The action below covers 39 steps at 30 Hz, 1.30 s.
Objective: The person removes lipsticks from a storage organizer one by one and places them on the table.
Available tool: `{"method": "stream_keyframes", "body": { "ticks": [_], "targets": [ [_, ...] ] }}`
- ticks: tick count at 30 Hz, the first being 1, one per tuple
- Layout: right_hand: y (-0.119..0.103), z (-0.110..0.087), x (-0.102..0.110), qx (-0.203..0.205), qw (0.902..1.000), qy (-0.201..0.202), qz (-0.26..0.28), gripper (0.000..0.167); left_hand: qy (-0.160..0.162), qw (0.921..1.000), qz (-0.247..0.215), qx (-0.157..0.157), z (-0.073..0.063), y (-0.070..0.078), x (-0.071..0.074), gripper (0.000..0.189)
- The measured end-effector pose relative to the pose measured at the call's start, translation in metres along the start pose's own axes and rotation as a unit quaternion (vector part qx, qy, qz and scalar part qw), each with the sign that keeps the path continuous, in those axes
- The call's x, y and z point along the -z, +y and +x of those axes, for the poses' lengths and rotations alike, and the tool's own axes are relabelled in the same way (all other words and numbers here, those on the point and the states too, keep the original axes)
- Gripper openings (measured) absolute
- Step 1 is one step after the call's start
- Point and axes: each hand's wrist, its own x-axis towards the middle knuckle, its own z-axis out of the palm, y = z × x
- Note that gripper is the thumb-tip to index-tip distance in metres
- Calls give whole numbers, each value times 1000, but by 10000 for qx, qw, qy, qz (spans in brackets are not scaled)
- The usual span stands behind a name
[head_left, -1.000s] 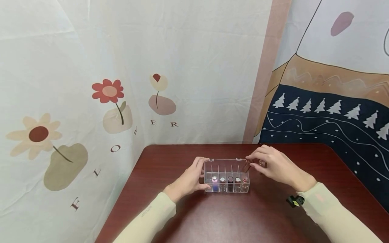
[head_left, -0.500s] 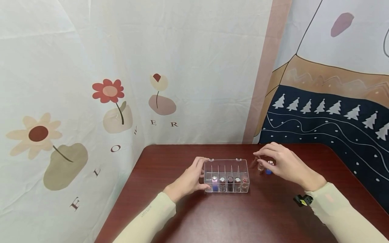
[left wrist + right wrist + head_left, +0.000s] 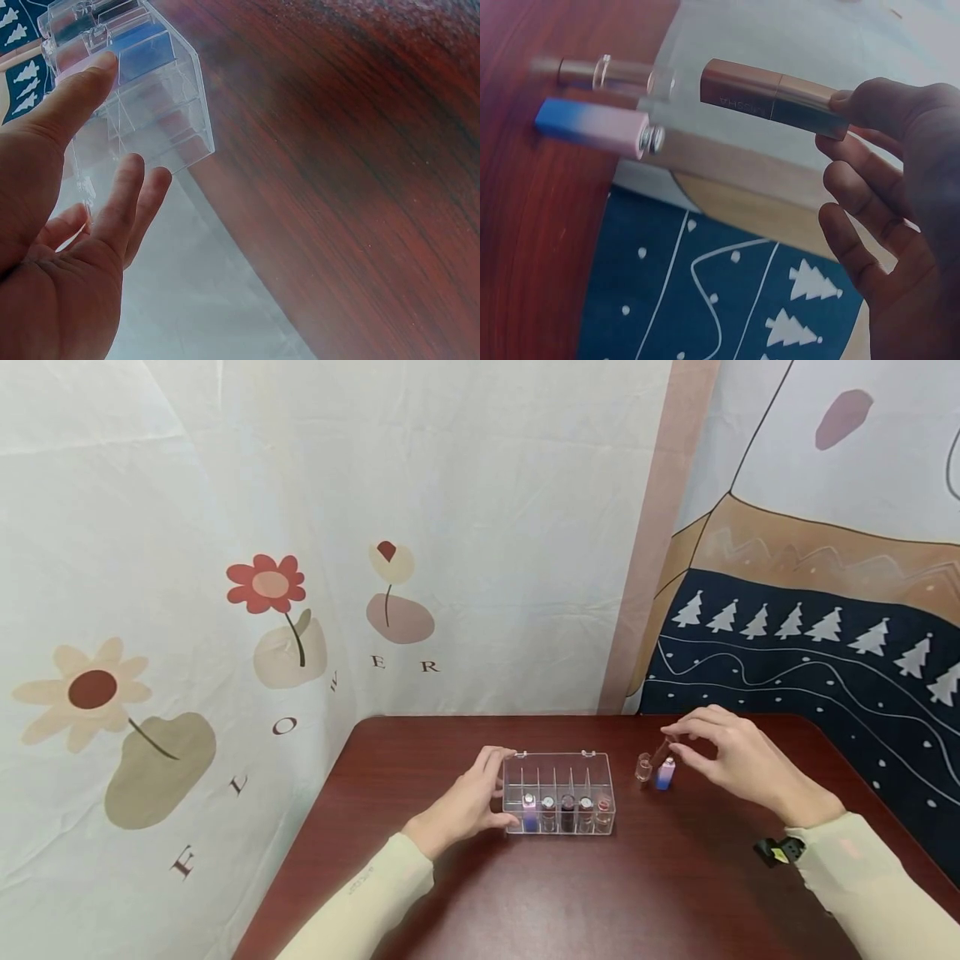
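My right hand (image 3: 738,760) pinches a brown-pink lipstick tube (image 3: 772,97) by one end, thumb against fingers, with the other fingers loosely bent. In the head view that lipstick is tilted above the table, close behind a pink-and-blue lipstick (image 3: 665,774) standing upright. A clear-bodied lipstick (image 3: 643,768) stands just left of it. My left hand (image 3: 468,797) holds the left end of a clear divided box (image 3: 558,822), thumb at the front and fingers at the side and back. Several lipsticks fill its front compartments, among them a dark one (image 3: 567,814) and another pink-and-blue one (image 3: 529,814).
The red-brown wooden table (image 3: 525,893) carries the box and the standing lipsticks. Behind it hangs a white cloth (image 3: 487,527) with printed flowers, and a dark blue tree-printed cloth (image 3: 795,652) is at the right.
My right hand has carried the brown-pink lipstick rightward from the box's back right corner, past the clear-bodied lipstick. The pink-and-blue lipstick has come into full view. My left hand stays put.
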Motion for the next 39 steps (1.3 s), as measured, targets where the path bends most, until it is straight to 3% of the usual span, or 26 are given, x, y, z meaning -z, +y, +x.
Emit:
{"method": "stream_keyframes", "body": {
  "ticks": [6,16,27,39],
  "targets": [
    [13,-6,3,-40,9998,157,-77,48,-2,10000,-48,-23,-1,0,1,104],
    [31,-20,5,-372,9990,66,-219,42,-9,10000,10,-9,0,0,1,103],
    [49,-36,-10,-680,9965,-367,-308,34,-34,10000,-32,84,-1,2,1,104],
    [53,-45,-25,-1054,9903,-903,-106,30,-24,10000,24,59,0,1,0,104]
  ]
}}
